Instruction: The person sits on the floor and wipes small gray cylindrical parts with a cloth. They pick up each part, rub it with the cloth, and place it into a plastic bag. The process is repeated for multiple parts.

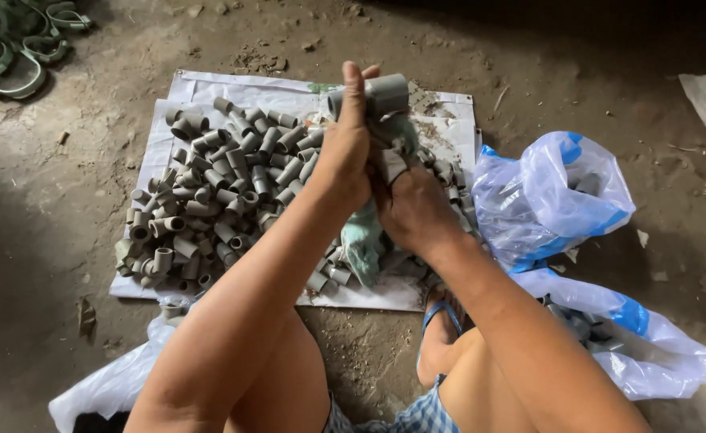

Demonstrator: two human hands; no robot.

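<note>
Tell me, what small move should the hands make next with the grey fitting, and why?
Probably rub the greenish cloth in the right hand around the grey pipe fitting, which the left hand holds up against it. The fitting is raised above the pile of fittings.

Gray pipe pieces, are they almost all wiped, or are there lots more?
Lots more, it seems. The left hand holds one gray fitting while the right hand rubs it with a greenish cloth. A big pile of fittings lies on the white sheet. Some show inside the plastic bags, possibly finished ones.
</note>
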